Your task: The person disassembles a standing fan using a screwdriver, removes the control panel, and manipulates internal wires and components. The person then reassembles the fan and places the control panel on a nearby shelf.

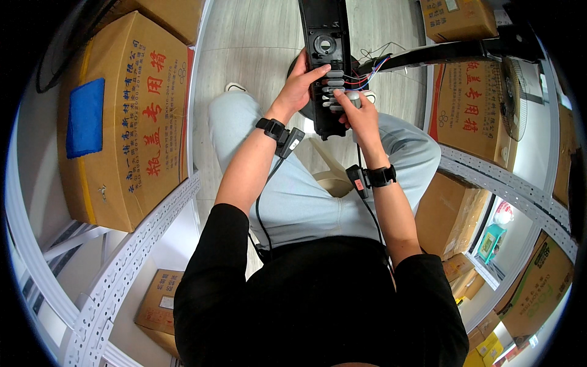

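Two hands work on a black panel above the lap.

The left hand grips the black panel by its side, thumb across the grey buttons. The right hand pinches what looks like a small grey button piece at the panel's lower end. Coloured wires trail beyond the right hand.

The long black plastic control panel carries a row of grey push buttons and trails red, blue and black wires. Both black wrist bands match the black top. Pale blue-grey trousers. The brown cardboard box bears red print and a blue patch. The perforated metal shelving is white.
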Motion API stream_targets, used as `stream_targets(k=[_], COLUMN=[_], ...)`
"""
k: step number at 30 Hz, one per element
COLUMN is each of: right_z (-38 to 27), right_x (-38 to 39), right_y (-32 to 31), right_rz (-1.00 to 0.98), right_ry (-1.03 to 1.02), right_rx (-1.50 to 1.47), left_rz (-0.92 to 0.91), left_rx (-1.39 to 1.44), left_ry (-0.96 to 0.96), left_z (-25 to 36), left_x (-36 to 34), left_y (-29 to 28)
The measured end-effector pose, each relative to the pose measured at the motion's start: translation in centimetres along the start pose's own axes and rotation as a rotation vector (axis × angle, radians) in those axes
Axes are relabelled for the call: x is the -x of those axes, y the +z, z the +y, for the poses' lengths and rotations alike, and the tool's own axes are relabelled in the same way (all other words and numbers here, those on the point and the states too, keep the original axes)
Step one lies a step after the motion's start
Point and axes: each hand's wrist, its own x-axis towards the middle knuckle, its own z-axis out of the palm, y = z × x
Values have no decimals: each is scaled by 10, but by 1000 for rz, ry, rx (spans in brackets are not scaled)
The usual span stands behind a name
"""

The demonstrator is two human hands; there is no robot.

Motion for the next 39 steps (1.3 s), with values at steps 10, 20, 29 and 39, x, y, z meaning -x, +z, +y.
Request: stream_targets(k=[10, 20, 29, 39], right_z=[12, 9, 10, 0], right_x=[-7, -1, 1, -20], right_y=[-10, -9, -13, -52], right_rz=[-104, -98, -77, 41], right_ry=[-82, -155, -178, -93], right_rx=[-55, 100, -9, -114], left_rz=[24, 14, 30, 129], left_rx=[26, 44, 109, 216], left_ry=[-18, -10, -38, -21], left_z=[-2, -5, -5, 3], left_x=[-3, -4, -3, -4], left_y=[-6, -9, -12, -12])
